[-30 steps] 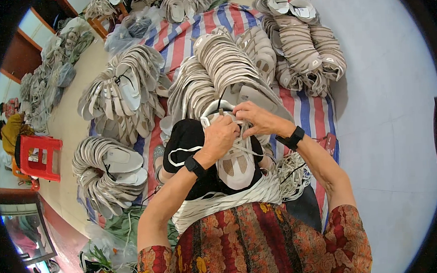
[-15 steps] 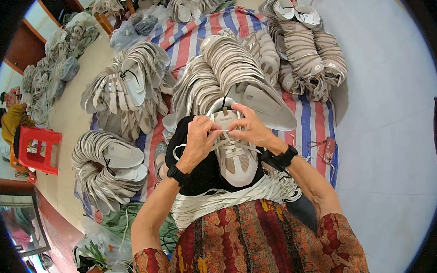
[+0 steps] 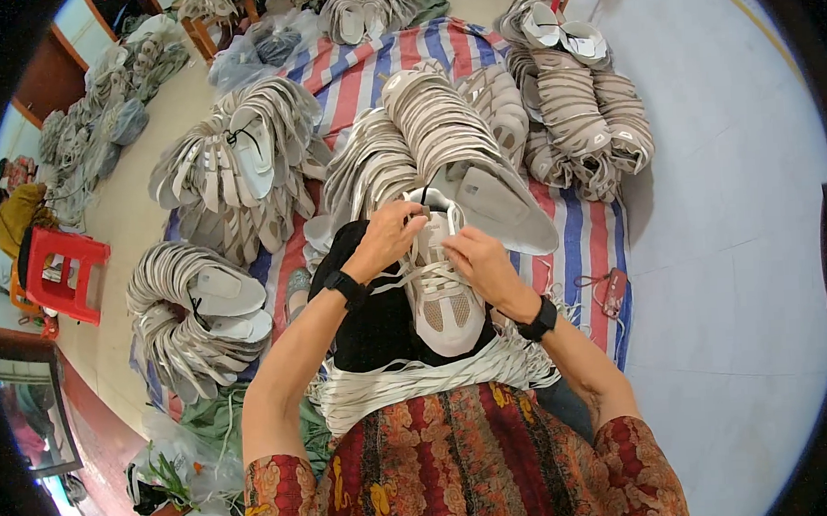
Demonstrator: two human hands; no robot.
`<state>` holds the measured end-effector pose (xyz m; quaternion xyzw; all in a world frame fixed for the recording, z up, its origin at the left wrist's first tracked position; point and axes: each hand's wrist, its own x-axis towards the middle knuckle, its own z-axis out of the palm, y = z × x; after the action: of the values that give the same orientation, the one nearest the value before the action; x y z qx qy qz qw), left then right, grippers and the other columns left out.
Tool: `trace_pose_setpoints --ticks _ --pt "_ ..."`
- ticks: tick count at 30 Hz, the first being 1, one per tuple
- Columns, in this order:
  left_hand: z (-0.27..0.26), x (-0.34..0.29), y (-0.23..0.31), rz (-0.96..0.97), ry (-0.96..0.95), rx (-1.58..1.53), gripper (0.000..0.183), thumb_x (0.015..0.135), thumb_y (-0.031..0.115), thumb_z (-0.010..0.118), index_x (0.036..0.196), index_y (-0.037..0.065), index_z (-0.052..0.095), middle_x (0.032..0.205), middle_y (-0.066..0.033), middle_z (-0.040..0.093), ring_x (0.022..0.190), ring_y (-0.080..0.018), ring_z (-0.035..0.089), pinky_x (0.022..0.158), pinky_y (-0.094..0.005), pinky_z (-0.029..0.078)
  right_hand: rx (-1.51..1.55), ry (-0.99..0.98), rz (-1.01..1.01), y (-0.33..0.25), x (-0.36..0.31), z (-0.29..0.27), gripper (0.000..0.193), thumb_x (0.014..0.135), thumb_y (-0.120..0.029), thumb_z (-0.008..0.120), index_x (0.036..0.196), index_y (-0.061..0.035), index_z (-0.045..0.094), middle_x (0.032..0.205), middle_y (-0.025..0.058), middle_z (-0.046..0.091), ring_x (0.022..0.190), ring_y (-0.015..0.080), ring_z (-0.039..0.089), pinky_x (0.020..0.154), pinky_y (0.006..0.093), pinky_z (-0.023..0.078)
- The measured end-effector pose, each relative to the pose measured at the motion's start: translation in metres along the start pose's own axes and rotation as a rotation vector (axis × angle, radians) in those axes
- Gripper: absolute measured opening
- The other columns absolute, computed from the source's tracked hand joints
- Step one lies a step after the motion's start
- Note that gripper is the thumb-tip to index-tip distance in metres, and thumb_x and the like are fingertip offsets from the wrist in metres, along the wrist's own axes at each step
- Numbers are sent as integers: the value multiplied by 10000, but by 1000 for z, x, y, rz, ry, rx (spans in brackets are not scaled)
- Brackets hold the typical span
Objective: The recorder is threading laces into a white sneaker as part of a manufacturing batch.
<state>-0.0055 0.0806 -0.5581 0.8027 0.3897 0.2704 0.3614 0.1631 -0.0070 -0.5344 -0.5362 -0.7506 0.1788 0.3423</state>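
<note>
A beige and white sneaker [image 3: 449, 323] with mesh toe panels rests on my lap, toe toward me. White shoelace [image 3: 438, 280] crosses its lower front, and a loose end trails to the left. My left hand [image 3: 392, 235] is closed at the upper left of the opening, fingertips on the sneaker beside the tongue. On the other side, my right hand [image 3: 484, 266] pinches at the right eyelet edge, with a length of white lace rising past its fingertips. Its grip point is partly covered by the fingers. A thick bundle of white laces [image 3: 410, 389] lies across my lap.
Strung stacks of shoe uppers [image 3: 444, 118] stand ahead on a striped sheet [image 3: 337, 95], with more stacks [image 3: 199, 318] at left and uppers [image 3: 568, 94] at far right. A red stool [image 3: 68, 273] stands left. A red phone-like object [image 3: 611, 291] lies at right.
My hands have parted from their shared pinch on the lace over the tongue. The left moved up toward the sneaker's opening; the right shifted right and slightly down to the eyelet edge.
</note>
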Motion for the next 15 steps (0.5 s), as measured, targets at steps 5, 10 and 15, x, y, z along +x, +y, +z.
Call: trace_pose_setpoints --ticks 5,10,15 --pt "-3 0 -5 -167 -46 -333 210 758 113 590 938 6 595 809 -49 579 739 -121 505 667 -248 408 -299 -43 -47 6 -2 9 36 745 -77 528 745 -41 529 710 118 489 637 304 558 559 400 458" --pt "-3 -1 -8 -237 -39 -418 203 716 93 629 906 22 613 759 11 556 665 -67 460 595 -218 394 -424 -112 -147 8 2 10 30 711 -75 535 720 -48 523 692 100 491 623 280 572 534 392 460" --pt "0 -3 -12 -219 8 -410 235 690 94 655 911 25 615 772 3 566 651 -73 455 595 -219 395 -13 -209 -75 22 18 14 67 721 -75 547 777 -41 562 713 121 532 638 305 527 555 371 405"
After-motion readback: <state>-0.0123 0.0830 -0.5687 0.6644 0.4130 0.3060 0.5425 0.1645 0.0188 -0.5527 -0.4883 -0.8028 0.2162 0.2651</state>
